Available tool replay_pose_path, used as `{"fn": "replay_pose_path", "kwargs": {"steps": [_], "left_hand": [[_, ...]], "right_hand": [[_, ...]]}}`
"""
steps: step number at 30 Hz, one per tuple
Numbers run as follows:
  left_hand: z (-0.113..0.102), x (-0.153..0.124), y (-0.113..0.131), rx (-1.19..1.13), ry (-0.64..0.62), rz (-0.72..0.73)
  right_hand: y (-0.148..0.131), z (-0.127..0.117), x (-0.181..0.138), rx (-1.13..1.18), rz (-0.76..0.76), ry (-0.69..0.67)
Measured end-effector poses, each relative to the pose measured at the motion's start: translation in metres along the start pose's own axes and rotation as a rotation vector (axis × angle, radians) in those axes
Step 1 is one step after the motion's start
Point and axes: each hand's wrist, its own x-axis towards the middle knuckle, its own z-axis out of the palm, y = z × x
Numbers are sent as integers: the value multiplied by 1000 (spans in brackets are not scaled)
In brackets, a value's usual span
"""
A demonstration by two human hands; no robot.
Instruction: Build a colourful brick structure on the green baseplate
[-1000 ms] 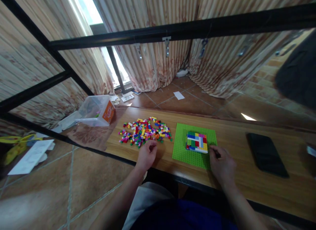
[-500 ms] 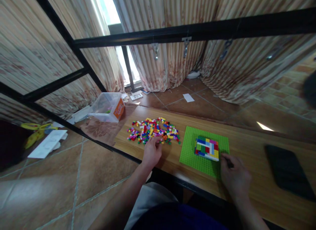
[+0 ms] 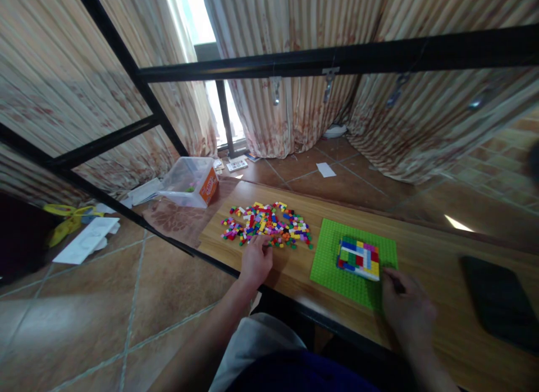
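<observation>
A pile of small coloured bricks (image 3: 266,224) lies on the wooden table (image 3: 421,251). My left hand (image 3: 255,261) rests at the pile's near edge, fingers curled onto the bricks; what they hold is hidden. To the right lies a green baseplate (image 3: 332,265) with a flat multicoloured block of bricks (image 3: 359,259) built on it. My right hand (image 3: 407,309) is at the baseplate's near right corner, fingers closed, with something dark showing by the thumb that I cannot make out.
A dark phone (image 3: 502,301) lies on the table at the right. A clear plastic box with an orange label (image 3: 191,181) sits on a patterned cloth (image 3: 181,220) at the table's left end. Black frame bars (image 3: 337,58) cross overhead. Papers lie on the tiled floor.
The view has swung left, shifting everything rightward in frame. My left hand moved forward from the table onto the near edge of the brick pile. My right hand stayed by the baseplate.
</observation>
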Motion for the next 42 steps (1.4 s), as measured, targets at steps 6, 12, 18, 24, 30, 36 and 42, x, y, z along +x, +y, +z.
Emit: {"fn": "replay_pose_path", "kwargs": {"steps": [6, 12, 18, 24, 30, 36, 42], "left_hand": [[11, 0, 16, -7, -59, 88], [28, 17, 38, 150, -111, 196], [41, 29, 45, 254, -170, 223], [48, 34, 47, 326, -187, 202], [35, 24, 50, 269, -142, 252], [36, 7, 66, -49, -242, 129], [62, -2, 76, -335, -308, 116]], "right_hand": [[1, 1, 0, 6, -16, 6], [2, 2, 1, 21, -8, 5], [-1, 1, 1, 50, 0, 3], [-2, 1, 2, 53, 2, 0], [-4, 2, 2, 73, 17, -3], [-8, 2, 3, 90, 17, 7], [-8, 3, 3, 118, 27, 11]]}}
